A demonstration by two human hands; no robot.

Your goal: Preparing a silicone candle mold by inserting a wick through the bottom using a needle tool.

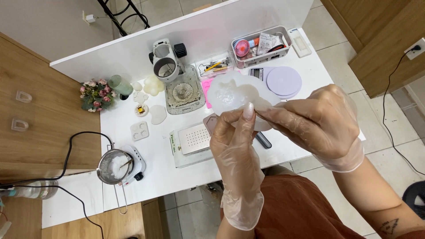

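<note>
Both gloved hands grip one translucent white silicone mould (232, 94) above the white table (155, 172): left hand (234, 148) pinches its lower edge, right hand (321, 124) clasps its right side. Left of the mould stands a microscope (170, 66); beyond it, a lilac disc (284, 81).
</note>
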